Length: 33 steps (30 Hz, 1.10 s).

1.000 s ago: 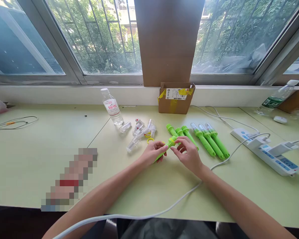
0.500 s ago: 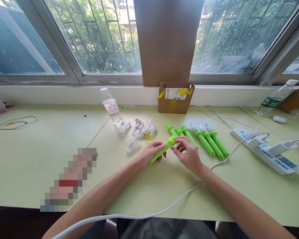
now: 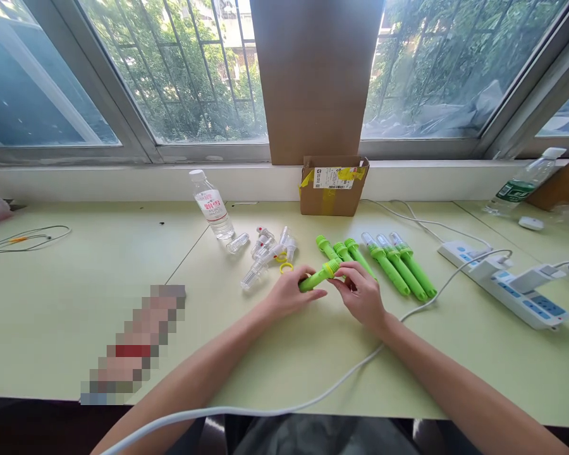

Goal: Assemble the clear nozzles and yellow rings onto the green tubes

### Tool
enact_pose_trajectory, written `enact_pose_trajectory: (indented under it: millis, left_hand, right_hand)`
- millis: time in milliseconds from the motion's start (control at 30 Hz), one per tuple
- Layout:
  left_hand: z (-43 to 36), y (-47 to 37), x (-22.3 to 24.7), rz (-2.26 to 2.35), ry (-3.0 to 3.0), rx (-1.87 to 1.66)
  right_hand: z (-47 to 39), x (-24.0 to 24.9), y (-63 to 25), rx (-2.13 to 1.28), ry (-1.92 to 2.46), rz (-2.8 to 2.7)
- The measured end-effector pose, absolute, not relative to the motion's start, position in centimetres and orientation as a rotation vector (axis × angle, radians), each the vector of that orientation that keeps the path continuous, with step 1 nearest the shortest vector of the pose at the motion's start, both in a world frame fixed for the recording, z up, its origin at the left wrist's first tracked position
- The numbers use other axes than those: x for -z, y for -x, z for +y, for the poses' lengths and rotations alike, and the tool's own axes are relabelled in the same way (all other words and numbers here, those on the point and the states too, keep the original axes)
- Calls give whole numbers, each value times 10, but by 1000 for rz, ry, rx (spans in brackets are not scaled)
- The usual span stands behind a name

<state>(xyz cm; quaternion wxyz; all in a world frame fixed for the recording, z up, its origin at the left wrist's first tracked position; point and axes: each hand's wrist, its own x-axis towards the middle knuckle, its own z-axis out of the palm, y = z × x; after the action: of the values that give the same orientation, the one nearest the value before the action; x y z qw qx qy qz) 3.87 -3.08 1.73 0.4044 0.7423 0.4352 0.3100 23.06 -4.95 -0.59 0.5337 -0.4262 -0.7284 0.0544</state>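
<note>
My left hand (image 3: 289, 294) is wrapped round the body of a green plastic tube (image 3: 317, 278), which slants up to the right. A yellow ring (image 3: 330, 268) sits around the tube's ribbed end. There the fingertips of my right hand (image 3: 360, 292) pinch the tube's end. Just behind lie three green tubes without clear tops (image 3: 358, 254). To their right are three more green tubes with clear tops (image 3: 392, 268), side by side. Several clear plastic pieces (image 3: 260, 260), some with red bits inside, lie in a loose heap left of my hands, beside loose yellow rings (image 3: 286, 268).
A water bottle (image 3: 212, 205) and a cardboard box (image 3: 332, 196) stand at the back. On the right are a power strip (image 3: 507, 284) with plugs and another bottle (image 3: 519, 183). A white cable (image 3: 332, 387) crosses the table under my right forearm. A blurred-out item (image 3: 137, 341) lies left.
My left hand has shifted its grip, its fingers now over the tube and thumb stretched out below. The tube lies flatter, slightly further right. My right fingers remain at its ribbed end.
</note>
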Motion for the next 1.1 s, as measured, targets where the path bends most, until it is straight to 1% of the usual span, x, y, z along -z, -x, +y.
enact_pose_trajectory:
  millis: [67,167,333,600,1100]
  left_hand:
    - [-31,-40,-12,1203,-2059,-859]
    - [-30,-42,-7,1236,-2110,-887]
    - [-31,-42,-8,1157,-1979,-887]
    - [-33,-42,-14,1017,-1581,-789]
    - [-26,-34,-24,799,-1429,-616]
  right_hand:
    - [-50,6,-230,-102,1038,-1724]
    - [-50,5,-230,-109,1069,-1718]
    - [-50,2,-229,-208,1099,-1728]
    - [-50,-3,-228,-268,1084,-1734]
    - [-52,-6,-228,-341,1036,-1738]
